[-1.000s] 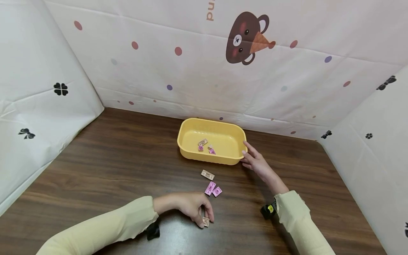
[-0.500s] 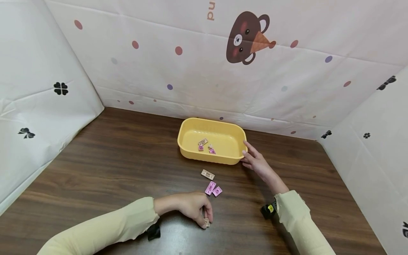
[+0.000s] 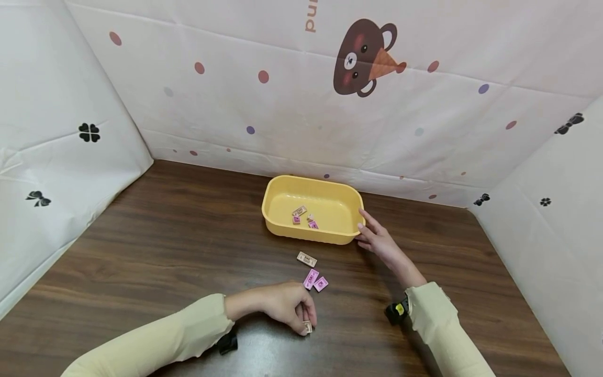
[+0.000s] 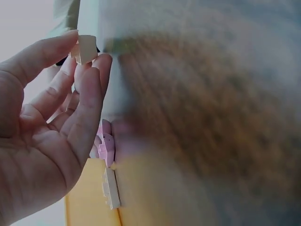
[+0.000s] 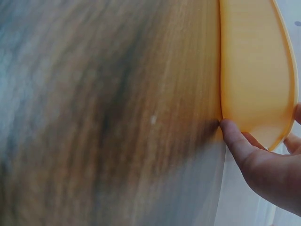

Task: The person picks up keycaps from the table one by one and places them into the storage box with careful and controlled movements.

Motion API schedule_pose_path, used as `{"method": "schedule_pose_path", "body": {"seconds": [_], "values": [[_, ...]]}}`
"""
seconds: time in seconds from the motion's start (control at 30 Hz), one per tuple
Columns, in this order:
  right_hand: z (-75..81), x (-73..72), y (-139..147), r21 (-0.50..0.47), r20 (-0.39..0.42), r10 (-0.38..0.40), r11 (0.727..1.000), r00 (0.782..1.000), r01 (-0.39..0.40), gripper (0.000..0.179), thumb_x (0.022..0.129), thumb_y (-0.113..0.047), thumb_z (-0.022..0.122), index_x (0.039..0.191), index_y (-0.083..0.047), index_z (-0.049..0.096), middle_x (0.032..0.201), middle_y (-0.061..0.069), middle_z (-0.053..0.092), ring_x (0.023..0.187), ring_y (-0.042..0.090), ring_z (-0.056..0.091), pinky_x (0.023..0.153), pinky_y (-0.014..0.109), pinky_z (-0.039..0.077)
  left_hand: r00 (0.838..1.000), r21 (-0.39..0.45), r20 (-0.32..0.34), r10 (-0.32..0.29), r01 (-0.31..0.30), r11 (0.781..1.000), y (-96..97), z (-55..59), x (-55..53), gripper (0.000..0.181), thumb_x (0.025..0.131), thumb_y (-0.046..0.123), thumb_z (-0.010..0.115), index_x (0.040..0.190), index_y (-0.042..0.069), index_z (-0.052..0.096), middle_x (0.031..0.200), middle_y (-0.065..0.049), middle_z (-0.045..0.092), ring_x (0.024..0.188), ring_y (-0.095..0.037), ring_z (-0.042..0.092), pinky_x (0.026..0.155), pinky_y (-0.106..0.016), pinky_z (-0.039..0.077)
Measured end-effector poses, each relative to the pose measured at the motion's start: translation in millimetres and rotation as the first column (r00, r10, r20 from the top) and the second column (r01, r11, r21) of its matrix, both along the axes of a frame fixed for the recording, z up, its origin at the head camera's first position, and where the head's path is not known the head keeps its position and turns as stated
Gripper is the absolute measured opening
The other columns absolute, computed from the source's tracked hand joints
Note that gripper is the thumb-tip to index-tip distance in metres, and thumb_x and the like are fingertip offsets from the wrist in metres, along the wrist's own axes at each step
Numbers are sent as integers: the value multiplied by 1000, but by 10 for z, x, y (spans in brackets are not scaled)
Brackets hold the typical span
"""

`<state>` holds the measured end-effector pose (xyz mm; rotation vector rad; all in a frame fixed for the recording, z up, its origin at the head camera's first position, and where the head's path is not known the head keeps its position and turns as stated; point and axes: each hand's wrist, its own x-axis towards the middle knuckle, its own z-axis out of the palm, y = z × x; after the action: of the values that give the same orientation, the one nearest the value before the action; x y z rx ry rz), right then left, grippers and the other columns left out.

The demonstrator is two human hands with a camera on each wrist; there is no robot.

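Low on the dark wooden table my left hand (image 3: 286, 303) pinches a small beige printed tile (image 3: 308, 328) between thumb and fingertips. In the left wrist view that tile (image 4: 87, 49) shows its pale, thick side. My right hand (image 3: 383, 245) grips the right end of a yellow bin (image 3: 301, 233), with fingertips over the rim and other fingers along the outer wall. Between the hands lie two pink printed tiles, a longer one (image 3: 311, 278) and a shorter one (image 3: 321, 284), side by side. Nearer the bin rests a longer beige tile (image 3: 306, 259). Parts of the held tile are hidden by the fingers.
Several beige and pink tiles lie inside the bin, among them a beige one (image 3: 299, 210) and a pink one (image 3: 313, 224). A white printed cloth wall (image 3: 212, 115) rises right behind the bin. Similar cloth encloses the left and right sides.
The left thumb and fingers have shifted slightly around the beige tile and now cover more of it. The right hand, the bin and the other tiles have stayed in place.
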<state>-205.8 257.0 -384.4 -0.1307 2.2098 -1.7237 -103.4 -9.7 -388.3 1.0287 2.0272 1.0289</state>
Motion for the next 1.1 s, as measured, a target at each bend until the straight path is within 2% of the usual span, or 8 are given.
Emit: {"method": "schedule_pose_path", "body": {"seconds": [0.17, 0.4, 0.63, 0.87, 1.1], "values": [[-10, -5, 2, 1, 5, -8, 1000, 1000, 8, 59, 98, -31, 40, 147, -21, 10, 137, 26, 30, 107, 23, 49, 100, 47, 33, 1000, 31, 6, -1, 1, 1000, -2, 12, -10, 13, 72, 1, 71, 84, 5, 69, 67, 7, 63, 60, 6, 54, 59, -14, 47], [-17, -5, 1, 3, 1, -5, 1000, 1000, 5, 60, 97, -32, 40, 147, -21, 10, 136, 25, 30, 108, 25, 48, 99, 48, 33, 999, 53, 44, 32, -34, 998, -16, 44, -40, 13, 72, -1, 70, 84, 4, 69, 64, 6, 64, 56, 5, 56, 55, -15, 48], [2, 5, -5, -9, 2, -1, 1000, 1000, 1, 60, 97, -32, 40, 148, -22, 9, 138, 26, 29, 111, 28, 46, 100, 49, 32, 998, 75, 59, 29, -33, 997, -17, 63, -69, 12, 73, -1, 71, 84, 2, 69, 68, 0, 67, 57, 4, 56, 56, -16, 49], [6, 9, -7, -10, 4, -5, 1000, 1000, 5, 59, 98, -31, 39, 148, -21, 9, 137, 27, 29, 114, 33, 44, 100, 49, 32, 995, 77, 74, 68, -74, 994, 5, 84, -96, 11, 73, 0, 72, 83, 3, 69, 70, -1, 67, 57, 2, 57, 57, -17, 49], [0, 2, -7, 7, -1, -6, 1000, 1000, 6, 59, 97, -33, 40, 148, -21, 10, 136, 26, 31, 112, 30, 46, 100, 48, 33, 993, 92, 79, 91, -98, 991, 31, 145, -144, 11, 74, 0, 72, 84, 1, 69, 71, -3, 68, 58, 0, 58, 55, -19, 49]]}}
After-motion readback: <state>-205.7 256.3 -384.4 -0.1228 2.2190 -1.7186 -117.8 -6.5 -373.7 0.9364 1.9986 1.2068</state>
